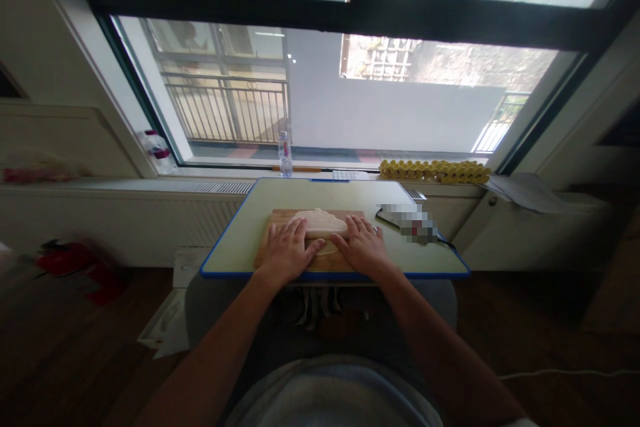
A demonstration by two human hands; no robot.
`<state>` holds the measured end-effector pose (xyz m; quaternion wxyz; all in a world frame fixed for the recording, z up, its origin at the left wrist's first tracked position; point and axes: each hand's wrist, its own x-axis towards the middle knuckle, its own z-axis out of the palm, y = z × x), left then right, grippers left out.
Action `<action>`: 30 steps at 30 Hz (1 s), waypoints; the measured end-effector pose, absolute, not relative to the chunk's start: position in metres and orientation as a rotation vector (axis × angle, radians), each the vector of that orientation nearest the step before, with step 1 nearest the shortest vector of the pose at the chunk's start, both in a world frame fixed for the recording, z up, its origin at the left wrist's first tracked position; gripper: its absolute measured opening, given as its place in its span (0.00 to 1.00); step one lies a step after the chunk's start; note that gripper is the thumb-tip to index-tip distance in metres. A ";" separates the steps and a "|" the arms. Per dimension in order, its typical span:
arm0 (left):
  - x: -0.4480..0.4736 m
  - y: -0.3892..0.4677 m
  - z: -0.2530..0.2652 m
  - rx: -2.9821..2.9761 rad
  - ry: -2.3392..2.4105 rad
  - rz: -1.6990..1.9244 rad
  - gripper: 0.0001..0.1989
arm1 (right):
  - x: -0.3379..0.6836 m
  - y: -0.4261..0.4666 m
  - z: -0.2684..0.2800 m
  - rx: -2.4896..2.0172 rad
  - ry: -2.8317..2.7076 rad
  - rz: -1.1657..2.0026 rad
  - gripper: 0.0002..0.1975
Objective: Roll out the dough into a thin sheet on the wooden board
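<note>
Pale, doughy stuff [320, 215] lies across the middle of a wooden board [281, 215], which sits near the near edge of a blue-rimmed desk [300, 191]. Its far edge is wavy, and a flatter pale part shows on the near side between the thumbs; whether the thick bar across it is a roller or a fold of the same stuff, I cannot tell.

The left hand [287, 248] rests palm down over the left end, fingers spread and pointing far, thumb angled inward. The right hand [364, 245] mirrors it at the right end, fingers loosely spread too; neither looks closed around anything.

Uneven pressure is probably the main risk: if one hand bears down harder, that end could thin while the middle stays thick. A hard push towards the far side might slide the board, as no hand holds it and nothing visible braces it. Dough could also cling to the palms or the wood and tear on lifting; no flour can be made out. To the right, a pixelated object [407, 221] lies near the right hand, so a wide sweep of the elbow or wrist might knock it.
</note>
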<state>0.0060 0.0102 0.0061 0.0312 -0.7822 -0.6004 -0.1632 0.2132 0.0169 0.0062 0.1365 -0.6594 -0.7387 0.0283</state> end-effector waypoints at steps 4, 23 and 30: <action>0.004 -0.005 0.003 -2.406 -1.828 -0.496 0.36 | 0.216 0.001 0.002 -1.880 -2.140 0.048 0.41; -0.008 0.076 0.020 -2.595 -1.702 -0.234 0.40 | 0.225 0.063 0.012 -1.740 -2.317 -0.063 0.41; -0.023 0.110 0.029 -2.780 -1.538 -0.135 0.33 | 0.230 0.103 0.026 -1.628 -2.465 0.065 0.39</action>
